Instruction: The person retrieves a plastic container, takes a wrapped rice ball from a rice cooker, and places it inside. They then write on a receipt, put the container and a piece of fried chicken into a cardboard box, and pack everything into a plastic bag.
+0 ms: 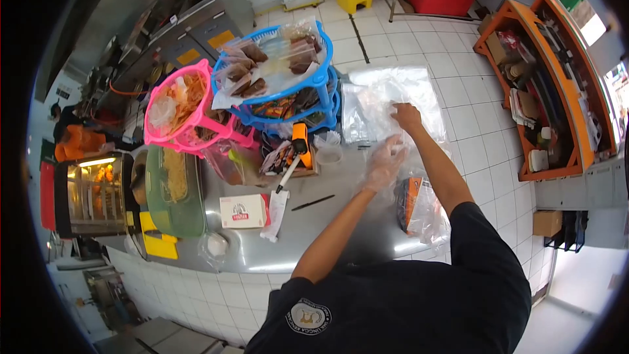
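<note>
My left hand [385,165] wears a thin clear plastic glove and hovers over the steel table, its half-bent fingers apart with nothing visible in them. Beyond it my bare right hand [407,118] is closed in a pinch on clear plastic film [375,106]. That film lies over a stack of clear plastic sheets or bags [419,82] at the table's far right corner. Beside my right forearm sits an orange-and-black box [411,204] partly covered by crumpled clear plastic [432,219].
Blue tiered baskets [288,95] with bagged food and a pink basket [208,69] stand at the back left. Nearer are a tape dispenser [300,136], a white box [242,211], a receipt [275,215], a pen [313,202] and a green tub [157,206].
</note>
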Demonstrator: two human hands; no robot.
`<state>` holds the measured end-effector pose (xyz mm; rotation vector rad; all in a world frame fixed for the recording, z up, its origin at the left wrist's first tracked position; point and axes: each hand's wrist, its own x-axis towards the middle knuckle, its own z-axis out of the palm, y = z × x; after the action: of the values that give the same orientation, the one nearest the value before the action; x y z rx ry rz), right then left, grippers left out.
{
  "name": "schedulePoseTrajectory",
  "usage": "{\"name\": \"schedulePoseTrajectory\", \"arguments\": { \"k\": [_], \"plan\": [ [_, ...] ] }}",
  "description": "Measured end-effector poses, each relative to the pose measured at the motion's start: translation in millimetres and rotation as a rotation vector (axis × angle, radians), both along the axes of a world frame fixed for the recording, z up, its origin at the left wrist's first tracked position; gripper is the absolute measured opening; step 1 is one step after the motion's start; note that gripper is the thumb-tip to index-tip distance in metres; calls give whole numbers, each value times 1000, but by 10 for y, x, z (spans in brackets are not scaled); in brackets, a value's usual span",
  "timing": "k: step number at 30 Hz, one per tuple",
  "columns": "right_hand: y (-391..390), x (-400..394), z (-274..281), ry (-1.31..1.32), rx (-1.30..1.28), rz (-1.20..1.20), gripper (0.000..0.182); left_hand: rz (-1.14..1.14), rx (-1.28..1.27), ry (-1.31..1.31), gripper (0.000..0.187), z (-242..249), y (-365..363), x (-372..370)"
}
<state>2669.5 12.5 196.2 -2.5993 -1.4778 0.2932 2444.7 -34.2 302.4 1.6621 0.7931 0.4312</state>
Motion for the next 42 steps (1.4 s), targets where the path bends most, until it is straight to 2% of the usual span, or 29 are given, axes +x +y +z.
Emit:
{"name": "schedulePoseTrajectory", "arguments": {
  "k": [1,2,4,5,6,8,9,12,13,15,16,18,19,21,23,25,26,29,32,33,35,37,38,40,41,42],
  "plan": [
    [56,119,-349,45,159,-47,27,10,-48,-17,56,-28,20,78],
    [97,147,-336,73,178,-23,25,17,-94,-31,57,-58,47,129],
    [60,94,-205,143,213,4,22,60,-154,-53,59,-295,-30,78],
    [30,112,-101,96,415,61,17,100,-163,-80,59,-569,-96,60],
    [16,149,50,70,452,111,16,151,-160,-127,60,-683,-35,147],
    [-182,125,229,32,496,223,16,249,-403,-326,63,-624,137,326],
    [-266,73,366,147,468,335,15,290,-547,-414,65,-606,94,378],
    [-262,-6,956,316,735,2,14,423,-809,-426,65,-331,346,689],
    [-308,-38,948,465,719,196,10,446,-903,-441,65,-306,468,800],
    [-543,-432,1342,803,469,269,10,385,-1106,-473,64,-490,702,903],
    [-590,-469,1468,766,379,324,10,387,-1107,-491,64,-507,805,984],
    [-759,-576,1690,820,485,269,9,404,-1127,-508,65,-567,843,1065],
    [-818,-652,1779,853,542,242,10,380,-1046,-590,53,-570,838,1166],
    [-958,-857,1937,971,596,281,10,86,-647,-653,47,-735,859,1135],
    [-1095,-938,2157,1065,694,237,15,-11,-759,-502,32,-1249,1119,1567],
    [-1239,-987,2234,1051,793,215,18,-227,-688,-561,31,-1392,1436,1780],
    [-1321,-1082,2308,1080,820,193,18,-227,-692,-551,31,-1246,1392,1776],
    [-1410,-1400,2533,893,789,252,14,-150,-733,-564,34,-781,1215,1638],
    [-1546,-1791,2828,779,721,331,12,92,-855,-652,43,-583,1076,1358],
    [-1593,-1904,2977,844,825,446,9,189,-907,-696,46,-585,1054,1220],
    [-1843,-1772,3218,962,1239,547,10,307,-998,-819,54,-552,1022,917],
    [-2071,-1802,3607,807,1320,87,12,246,-1090,-916,62,-394,877,604],
    [-2160,-1741,3647,501,1266,-200,15,168,-1136,-964,66,-267,774,446],
    [-2242,-1667,3474,808,1270,-391,23,-27,-1205,-1054,74,111,487,33],
    [-2340,-1711,3465,890,1208,-400,31,-131,-1229,-1090,78,335,326,-252],
    [-2349,-1764,3498,849,1134,-403,31,-223,-1242,-1104,83,546,169,-559]
  ]
}}
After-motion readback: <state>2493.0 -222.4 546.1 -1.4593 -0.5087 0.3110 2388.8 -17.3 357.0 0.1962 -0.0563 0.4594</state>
